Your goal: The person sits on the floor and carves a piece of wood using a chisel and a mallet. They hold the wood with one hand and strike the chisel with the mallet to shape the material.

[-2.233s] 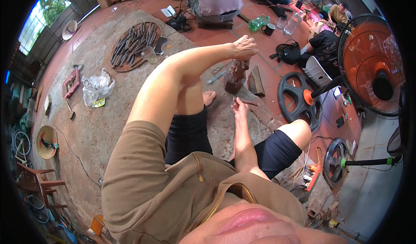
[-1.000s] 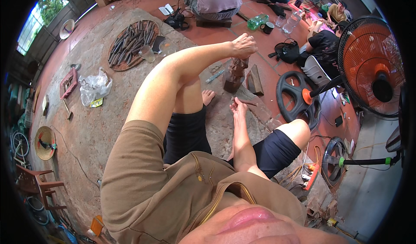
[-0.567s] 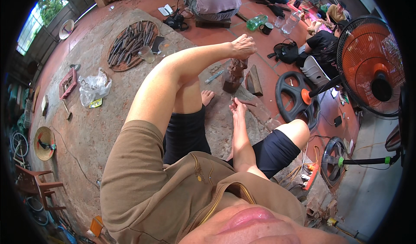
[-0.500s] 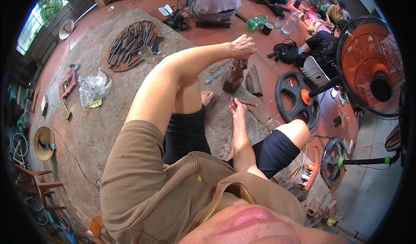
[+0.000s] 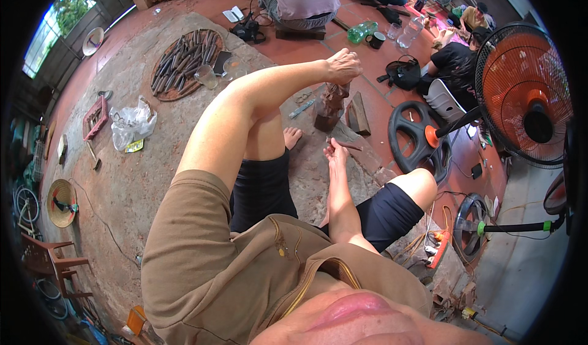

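A dark brown carved wooden figure stands upright on the stone slab between my feet. My left hand is closed over its top; the fingers' undersides are hidden. Lower down, my right hand pinches a thin carving chisel with a dark handle, just in front of the figure's base. Beside the figure on its right lies a wooden block. A slim light-blue tool rests on the slab to its left, near my bare foot.
A round tray full of dark chisels sits at the far left with glass cups beside it. Nearer lie a plastic bag and a pink crate. Standing fans and a power strip are on the right. Other people sit farther off.
Both my hands stay in nearly the same place. The carved figure appears very slightly turned or shifted; little else differs.
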Action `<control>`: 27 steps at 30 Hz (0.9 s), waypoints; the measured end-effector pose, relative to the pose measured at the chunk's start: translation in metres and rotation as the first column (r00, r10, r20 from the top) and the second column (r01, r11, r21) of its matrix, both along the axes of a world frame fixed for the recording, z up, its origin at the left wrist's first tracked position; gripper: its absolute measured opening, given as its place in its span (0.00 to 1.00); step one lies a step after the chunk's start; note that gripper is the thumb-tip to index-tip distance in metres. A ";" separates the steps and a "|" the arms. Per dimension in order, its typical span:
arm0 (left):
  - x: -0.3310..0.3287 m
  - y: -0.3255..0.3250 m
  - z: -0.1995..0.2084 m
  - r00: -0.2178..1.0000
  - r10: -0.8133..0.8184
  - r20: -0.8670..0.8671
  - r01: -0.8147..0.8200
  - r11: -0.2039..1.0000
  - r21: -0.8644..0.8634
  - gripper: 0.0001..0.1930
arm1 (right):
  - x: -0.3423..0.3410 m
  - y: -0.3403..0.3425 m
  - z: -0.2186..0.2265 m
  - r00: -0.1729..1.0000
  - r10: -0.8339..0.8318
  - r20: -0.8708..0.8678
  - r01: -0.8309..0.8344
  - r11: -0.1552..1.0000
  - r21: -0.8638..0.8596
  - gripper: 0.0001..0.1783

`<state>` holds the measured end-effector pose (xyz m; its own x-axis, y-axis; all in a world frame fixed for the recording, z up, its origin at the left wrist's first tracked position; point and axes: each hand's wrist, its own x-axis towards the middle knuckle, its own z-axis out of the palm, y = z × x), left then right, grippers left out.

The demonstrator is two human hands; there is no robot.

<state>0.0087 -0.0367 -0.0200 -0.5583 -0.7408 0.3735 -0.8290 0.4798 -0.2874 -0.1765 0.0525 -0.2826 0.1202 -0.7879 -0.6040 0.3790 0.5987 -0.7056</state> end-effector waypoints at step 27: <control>0.000 -0.002 -0.002 1.000 -0.008 0.001 0.008 0.999 -0.035 0.05 | -0.001 -0.001 -0.004 1.000 0.008 -0.008 -0.008 1.000 -0.004 0.08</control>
<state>0.0087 -0.0385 -0.0219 -0.5647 -0.7228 0.3983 -0.8248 0.4765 -0.3045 -0.1777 0.0514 -0.2869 0.1216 -0.7895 -0.6016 0.3683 0.5987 -0.7113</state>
